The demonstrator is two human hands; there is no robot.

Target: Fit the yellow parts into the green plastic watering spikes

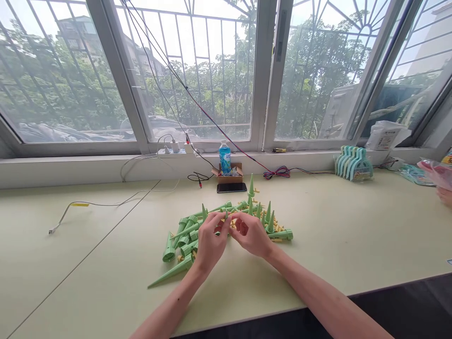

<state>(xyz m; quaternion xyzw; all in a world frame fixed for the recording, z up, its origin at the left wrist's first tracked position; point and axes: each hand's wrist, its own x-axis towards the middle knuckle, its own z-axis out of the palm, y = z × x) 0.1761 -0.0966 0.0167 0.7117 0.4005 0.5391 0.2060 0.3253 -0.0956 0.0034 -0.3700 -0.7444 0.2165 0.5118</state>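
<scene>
My left hand (212,239) is closed, its thumb and fingers pinching a green plastic spike (226,214) that shows only in a small part. My right hand (251,231) meets it from the other side, fingertips pressed together at the same spot; whatever they grip is hidden or too small to name. Around both hands lies a pile of green cone-shaped plastic spikes (173,274), some with ribbed caps. Several spikes (270,222) stand upright on the right side. Small yellow plastic pieces (278,227) are scattered among them.
Behind the pile are a black phone (231,188), a small cardboard box (230,179) and a blue bottle (225,159). A coiled cable (277,172) and teal hangers (353,164) sit farther right. A white cable (106,204) crosses the left table. Another person's hand (444,194) shows at the right edge.
</scene>
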